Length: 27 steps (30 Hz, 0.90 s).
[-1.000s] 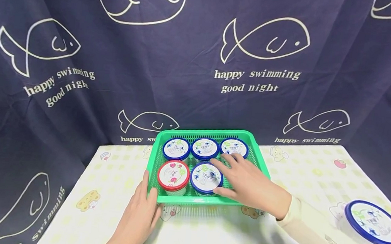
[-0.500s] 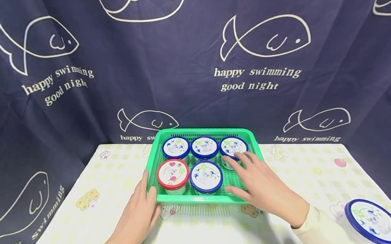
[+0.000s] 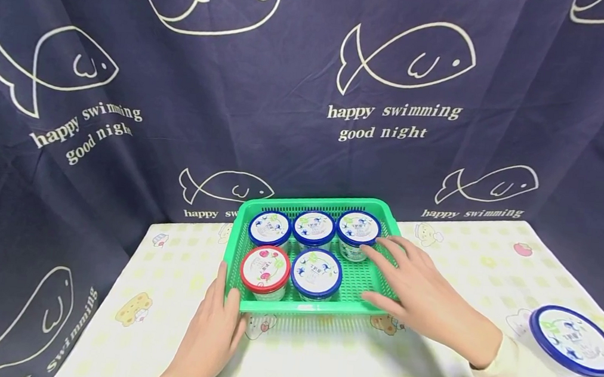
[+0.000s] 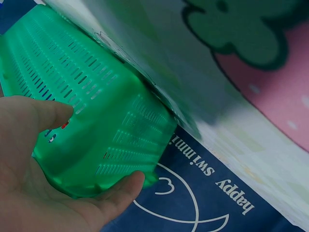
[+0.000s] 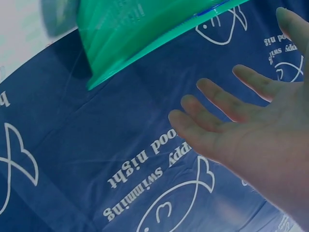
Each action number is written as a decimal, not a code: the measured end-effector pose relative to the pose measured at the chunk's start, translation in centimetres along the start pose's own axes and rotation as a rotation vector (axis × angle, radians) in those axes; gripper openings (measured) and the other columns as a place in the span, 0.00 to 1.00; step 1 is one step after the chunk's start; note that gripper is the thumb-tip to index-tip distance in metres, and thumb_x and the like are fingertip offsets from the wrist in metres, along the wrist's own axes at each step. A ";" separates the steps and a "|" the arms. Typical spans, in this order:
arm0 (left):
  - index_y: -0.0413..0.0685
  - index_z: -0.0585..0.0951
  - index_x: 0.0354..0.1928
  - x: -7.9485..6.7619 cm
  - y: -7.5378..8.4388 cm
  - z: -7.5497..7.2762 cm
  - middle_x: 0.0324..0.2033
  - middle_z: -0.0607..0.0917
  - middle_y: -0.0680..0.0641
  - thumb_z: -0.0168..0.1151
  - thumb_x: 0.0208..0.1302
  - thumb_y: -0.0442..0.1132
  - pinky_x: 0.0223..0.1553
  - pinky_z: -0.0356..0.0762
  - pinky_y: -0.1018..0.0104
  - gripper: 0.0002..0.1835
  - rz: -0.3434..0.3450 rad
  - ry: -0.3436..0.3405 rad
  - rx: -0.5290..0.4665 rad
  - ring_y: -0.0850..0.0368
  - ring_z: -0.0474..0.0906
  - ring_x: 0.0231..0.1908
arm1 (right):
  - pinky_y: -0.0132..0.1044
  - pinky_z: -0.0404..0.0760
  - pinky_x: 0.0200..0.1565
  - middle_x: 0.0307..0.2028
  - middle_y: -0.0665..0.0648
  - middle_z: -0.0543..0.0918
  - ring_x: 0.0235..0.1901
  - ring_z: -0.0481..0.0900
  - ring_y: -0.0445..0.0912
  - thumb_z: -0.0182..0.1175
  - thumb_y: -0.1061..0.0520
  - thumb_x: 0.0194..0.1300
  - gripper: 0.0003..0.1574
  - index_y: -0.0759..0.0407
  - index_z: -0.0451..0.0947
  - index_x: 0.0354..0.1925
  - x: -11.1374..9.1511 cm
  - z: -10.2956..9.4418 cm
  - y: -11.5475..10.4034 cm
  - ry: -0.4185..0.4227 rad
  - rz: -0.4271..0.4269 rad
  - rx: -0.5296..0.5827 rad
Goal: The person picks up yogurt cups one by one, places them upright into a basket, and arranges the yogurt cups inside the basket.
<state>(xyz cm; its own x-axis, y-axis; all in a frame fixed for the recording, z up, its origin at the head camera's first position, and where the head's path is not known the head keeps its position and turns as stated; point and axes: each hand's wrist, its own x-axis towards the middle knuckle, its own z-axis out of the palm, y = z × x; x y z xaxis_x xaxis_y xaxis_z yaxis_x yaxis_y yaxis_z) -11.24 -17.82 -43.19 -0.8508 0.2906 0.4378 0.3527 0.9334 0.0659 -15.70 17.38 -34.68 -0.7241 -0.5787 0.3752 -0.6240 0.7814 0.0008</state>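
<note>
A green plastic basket [image 3: 291, 307] stands on the table. Inside are several tubs: a row of blue-lidded tubs at the back, among them the back right tub [image 3: 359, 228]. A red-lidded tub [image 3: 265, 270] and a blue-lidded tub [image 3: 316, 273] form the front row. My left hand [image 3: 209, 330] rests on the basket's front left corner, the thumb and fingers laid along its outer walls. Over the basket's right side my right hand [image 3: 422, 292] hovers with fingers spread, nothing held. Its fingertips lie close to the back right tub; whether they touch it I cannot tell.
A large blue-lidded tub [image 3: 573, 343] stands at the table's right edge, beside my right sleeve [image 3: 528, 376]. The table wears a patterned cloth [image 3: 121, 340]. A dark blue curtain [image 3: 264, 125] with fish drawings hangs directly behind the basket.
My right hand has let go of the front blue-lidded tub and drawn to the right, uncovering the lids and the basket's front right floor. The left hand stays at the corner.
</note>
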 end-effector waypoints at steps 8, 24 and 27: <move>0.41 0.66 0.40 0.1 0.0 -0.1 0.66 0.45 0.31 0.58 0.52 0.43 0.54 0.65 0.49 0.18 0.009 0.012 0.002 0.40 0.53 0.62 | 0.58 0.54 0.57 0.60 0.58 0.63 0.61 0.54 0.58 0.54 0.31 0.54 0.45 0.49 0.58 0.64 -1.1 0.0 1.0 0.042 0.038 0.020; 0.41 0.66 0.40 0.0 0.0 -0.1 0.66 0.44 0.32 0.58 0.52 0.44 0.54 0.65 0.51 0.18 0.003 0.001 0.002 0.40 0.56 0.61 | 0.60 0.51 0.56 0.61 0.62 0.61 0.62 0.53 0.59 0.59 0.35 0.51 0.48 0.47 0.56 0.66 -3.8 -0.3 3.0 0.105 0.129 0.033; 0.40 0.67 0.40 0.0 0.0 0.0 0.66 0.45 0.31 0.59 0.51 0.43 0.53 0.66 0.51 0.19 0.011 0.012 0.004 0.40 0.56 0.60 | 0.61 0.51 0.55 0.62 0.62 0.61 0.62 0.53 0.59 0.60 0.35 0.51 0.48 0.47 0.56 0.66 -4.4 -0.2 3.5 0.108 0.143 0.031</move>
<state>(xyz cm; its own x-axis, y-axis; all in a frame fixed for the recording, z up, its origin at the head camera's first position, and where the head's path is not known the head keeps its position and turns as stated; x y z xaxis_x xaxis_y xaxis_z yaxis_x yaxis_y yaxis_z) -11.23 -17.82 -43.16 -0.8421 0.2981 0.4495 0.3604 0.9310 0.0576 -14.67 22.66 -36.17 -0.7713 -0.4328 0.4667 -0.5273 0.8452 -0.0875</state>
